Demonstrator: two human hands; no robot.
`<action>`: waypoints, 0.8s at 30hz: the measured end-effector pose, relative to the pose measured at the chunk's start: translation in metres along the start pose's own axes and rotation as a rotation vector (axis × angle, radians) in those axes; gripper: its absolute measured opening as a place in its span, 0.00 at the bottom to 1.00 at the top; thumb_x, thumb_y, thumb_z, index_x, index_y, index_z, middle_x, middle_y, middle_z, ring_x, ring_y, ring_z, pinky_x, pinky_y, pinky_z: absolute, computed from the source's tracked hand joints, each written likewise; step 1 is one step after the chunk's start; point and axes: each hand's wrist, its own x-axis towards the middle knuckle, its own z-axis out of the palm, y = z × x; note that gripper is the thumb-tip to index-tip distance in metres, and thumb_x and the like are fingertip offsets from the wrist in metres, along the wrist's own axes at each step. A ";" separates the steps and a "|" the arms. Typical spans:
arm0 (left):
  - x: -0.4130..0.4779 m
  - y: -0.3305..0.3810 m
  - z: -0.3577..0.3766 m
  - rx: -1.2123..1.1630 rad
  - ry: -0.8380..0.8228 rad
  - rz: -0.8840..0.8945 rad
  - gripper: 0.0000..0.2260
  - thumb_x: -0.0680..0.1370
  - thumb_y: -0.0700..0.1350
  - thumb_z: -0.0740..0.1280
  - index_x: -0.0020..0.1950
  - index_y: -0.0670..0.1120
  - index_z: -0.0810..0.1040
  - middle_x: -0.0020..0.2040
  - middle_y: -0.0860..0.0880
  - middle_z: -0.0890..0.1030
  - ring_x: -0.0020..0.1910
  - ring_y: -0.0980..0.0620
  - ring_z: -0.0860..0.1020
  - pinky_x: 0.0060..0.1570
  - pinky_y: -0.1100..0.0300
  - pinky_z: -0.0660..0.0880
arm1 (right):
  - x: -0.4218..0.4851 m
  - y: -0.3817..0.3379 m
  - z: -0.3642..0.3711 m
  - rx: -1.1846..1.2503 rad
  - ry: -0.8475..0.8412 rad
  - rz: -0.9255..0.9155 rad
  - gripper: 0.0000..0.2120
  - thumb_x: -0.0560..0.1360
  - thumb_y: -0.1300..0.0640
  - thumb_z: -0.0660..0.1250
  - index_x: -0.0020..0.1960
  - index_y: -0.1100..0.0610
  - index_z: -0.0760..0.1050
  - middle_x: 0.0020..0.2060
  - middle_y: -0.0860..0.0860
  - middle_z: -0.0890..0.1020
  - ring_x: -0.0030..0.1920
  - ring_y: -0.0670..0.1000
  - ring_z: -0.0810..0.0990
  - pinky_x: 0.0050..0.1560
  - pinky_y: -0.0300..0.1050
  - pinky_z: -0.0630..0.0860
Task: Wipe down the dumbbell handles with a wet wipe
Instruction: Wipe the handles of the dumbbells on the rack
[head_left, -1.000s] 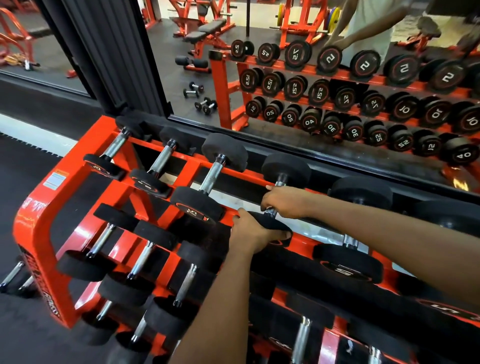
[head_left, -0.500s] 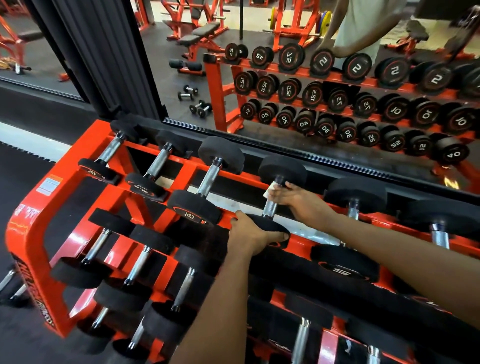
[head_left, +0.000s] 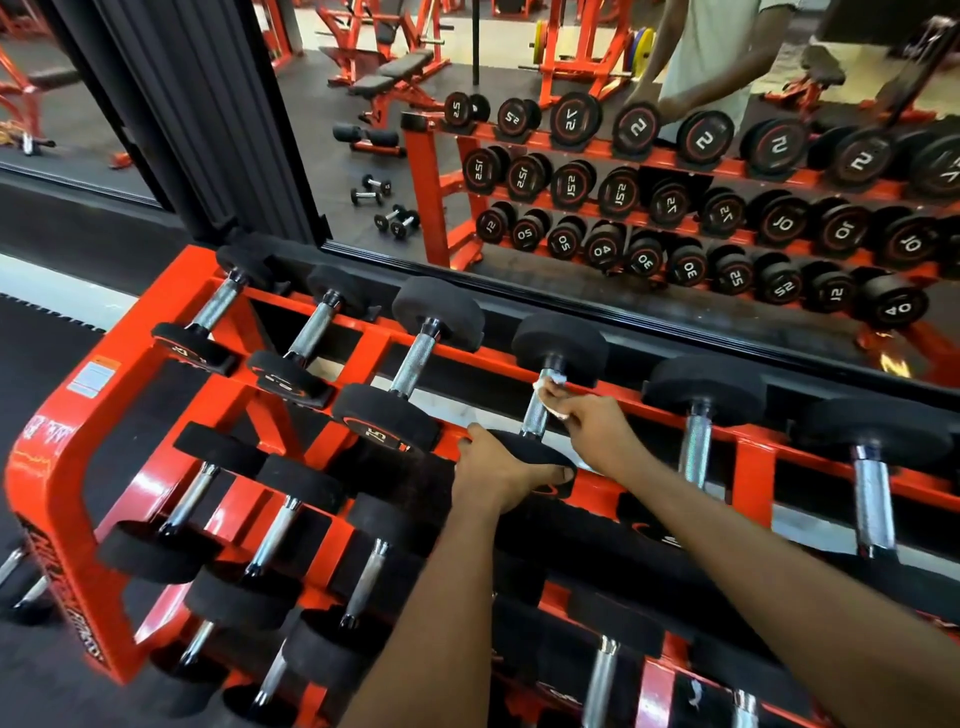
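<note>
A black dumbbell with a knurled steel handle lies on the top tier of an orange rack. My left hand grips its near black head from above. My right hand pinches a small white wet wipe against the right side of the handle, just below the far head. Most of the handle shows bare to the left of the wipe.
More dumbbells fill the top tier on both sides, such as one at left and one at right. Lower tiers hold further dumbbells. A wall mirror behind the rack reflects the gym and a person.
My right hand has loosened from wrapping the handle and slid to its right side, so the white wipe now shows. My left hand stays on the near head. The view has shifted slightly.
</note>
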 end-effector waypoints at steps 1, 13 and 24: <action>0.000 0.000 0.000 0.000 0.005 0.001 0.59 0.45 0.69 0.79 0.69 0.44 0.64 0.66 0.46 0.71 0.65 0.44 0.73 0.63 0.45 0.76 | -0.006 -0.003 0.002 0.026 -0.001 0.071 0.21 0.76 0.70 0.62 0.66 0.54 0.78 0.64 0.53 0.78 0.67 0.52 0.75 0.70 0.44 0.68; -0.003 0.003 -0.001 0.000 0.009 0.009 0.62 0.45 0.67 0.80 0.72 0.42 0.62 0.66 0.45 0.71 0.65 0.44 0.74 0.62 0.48 0.77 | -0.013 -0.023 0.031 0.505 0.253 0.554 0.14 0.77 0.62 0.67 0.62 0.56 0.80 0.58 0.49 0.83 0.60 0.47 0.79 0.63 0.42 0.73; -0.003 0.003 -0.004 -0.002 0.007 0.008 0.62 0.44 0.69 0.79 0.71 0.42 0.63 0.67 0.46 0.73 0.65 0.45 0.74 0.62 0.48 0.77 | 0.019 -0.017 0.032 0.659 0.393 0.800 0.13 0.75 0.63 0.67 0.33 0.54 0.80 0.34 0.52 0.84 0.39 0.54 0.84 0.47 0.55 0.83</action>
